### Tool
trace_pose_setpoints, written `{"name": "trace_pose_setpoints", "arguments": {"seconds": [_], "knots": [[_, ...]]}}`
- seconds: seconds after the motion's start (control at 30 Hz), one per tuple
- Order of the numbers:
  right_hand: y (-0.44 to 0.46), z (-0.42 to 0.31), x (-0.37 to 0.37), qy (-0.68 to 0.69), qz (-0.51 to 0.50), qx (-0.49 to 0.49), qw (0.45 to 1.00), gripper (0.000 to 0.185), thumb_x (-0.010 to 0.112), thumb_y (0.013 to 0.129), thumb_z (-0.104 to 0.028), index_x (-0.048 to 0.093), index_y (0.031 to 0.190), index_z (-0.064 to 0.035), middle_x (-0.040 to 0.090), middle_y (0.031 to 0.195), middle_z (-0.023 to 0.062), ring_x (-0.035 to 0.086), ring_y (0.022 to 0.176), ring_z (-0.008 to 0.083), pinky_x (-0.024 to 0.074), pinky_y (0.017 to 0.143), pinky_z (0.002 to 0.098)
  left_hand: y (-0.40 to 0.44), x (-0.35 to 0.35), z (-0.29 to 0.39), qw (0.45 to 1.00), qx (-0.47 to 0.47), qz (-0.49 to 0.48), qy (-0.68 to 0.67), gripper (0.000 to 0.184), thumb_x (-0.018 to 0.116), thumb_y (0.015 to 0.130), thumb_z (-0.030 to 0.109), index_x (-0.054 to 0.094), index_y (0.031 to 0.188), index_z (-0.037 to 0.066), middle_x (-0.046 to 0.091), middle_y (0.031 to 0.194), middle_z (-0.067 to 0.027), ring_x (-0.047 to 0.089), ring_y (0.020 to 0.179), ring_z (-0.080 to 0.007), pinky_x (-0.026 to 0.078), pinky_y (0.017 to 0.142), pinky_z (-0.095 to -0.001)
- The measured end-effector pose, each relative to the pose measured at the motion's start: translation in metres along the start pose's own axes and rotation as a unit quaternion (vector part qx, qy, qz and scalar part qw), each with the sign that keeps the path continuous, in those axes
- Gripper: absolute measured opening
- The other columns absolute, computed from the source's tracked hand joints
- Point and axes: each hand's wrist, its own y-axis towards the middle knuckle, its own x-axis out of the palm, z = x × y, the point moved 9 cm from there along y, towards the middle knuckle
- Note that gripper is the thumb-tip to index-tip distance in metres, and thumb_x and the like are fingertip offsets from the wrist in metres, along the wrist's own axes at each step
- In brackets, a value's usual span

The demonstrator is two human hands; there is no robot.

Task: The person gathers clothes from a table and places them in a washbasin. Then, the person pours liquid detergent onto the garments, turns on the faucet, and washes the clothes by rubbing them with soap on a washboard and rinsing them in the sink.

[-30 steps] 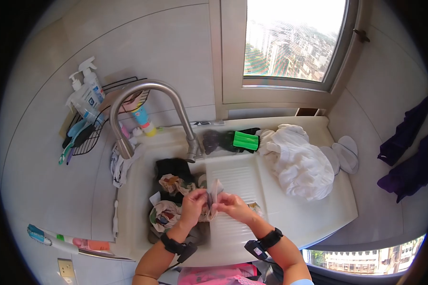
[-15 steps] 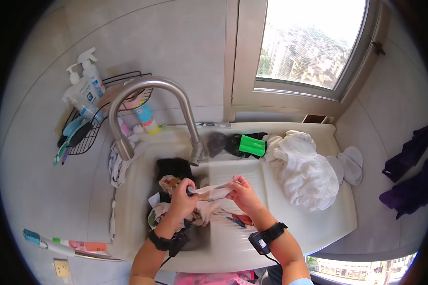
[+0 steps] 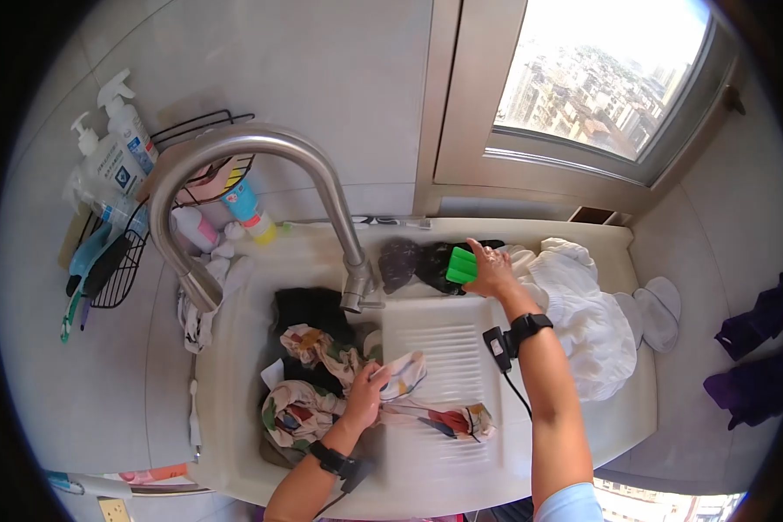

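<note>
My left hand [image 3: 365,396] is closed on a patterned garment [image 3: 304,407], pinching a light part of it at the sink's inner edge. The garment is beige with rust, green and dark patches. Part of it lies in the basin and a strip reaches over the ribbed washboard [image 3: 435,348]. At the back of the sink my right hand [image 3: 493,271] grips the right end of a bright green ridged block [image 3: 462,265], which may be laundry soap. Dark cloth [image 3: 435,268] lies beneath the block. The fingertips are partly hidden.
A metal faucet [image 3: 344,209] arches over the basin. White cloth [image 3: 583,313] is heaped on the sink's right side, beside white slippers [image 3: 659,313]. Black cloth [image 3: 309,313] lies in the basin. A wire rack [image 3: 117,270] with bottles hangs on the left wall.
My right hand has let go of the garment, moved up and back, and taken hold of the green block, which is now tilted. My left hand has moved slightly right and down, still holding the garment.
</note>
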Motion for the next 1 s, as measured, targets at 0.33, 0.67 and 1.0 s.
{"name": "trace_pose_setpoints", "arguments": {"seconds": [0.33,0.67,1.0], "knots": [[-0.125,-0.108,0.011,0.169,-0.054,-0.138,0.974,0.083,0.066,0.065,-0.036,0.023,0.135,-0.0260,0.043,0.116,0.0305,0.051,0.099,0.0429,0.0450,0.081,0.0457,-0.006,0.056,0.002,0.954,-0.124,-0.086,-0.258,0.037,0.045,0.089,0.030,0.046,0.117,0.007,0.053,0.112,-0.0071,0.051,0.103,-0.0220,0.039,0.090,-0.0353],[-0.191,0.021,0.026,0.414,0.007,0.088,0.906,0.063,0.058,0.077,-0.033,0.032,0.132,-0.0203,0.047,0.119,0.0170,0.055,0.095,0.0284,0.0432,0.083,0.0349,-0.021,0.133,0.061,0.797,0.311,-0.040,0.516,0.045,0.055,0.078,0.029,0.049,0.115,0.005,0.056,0.099,-0.0161,0.053,0.091,-0.0248,0.038,0.087,-0.0349],[-0.284,0.030,0.081,0.765,-0.119,0.202,0.600,0.069,0.051,0.083,-0.026,0.010,0.137,-0.0126,0.048,0.106,0.0134,0.060,0.086,0.0233,0.0513,0.067,0.0338,-0.057,0.179,-0.060,0.663,0.104,-0.204,0.712,0.029,0.055,0.071,0.034,0.063,0.074,0.006,0.059,0.063,-0.0165,0.059,0.060,-0.0321,0.047,0.059,-0.0402]]}}
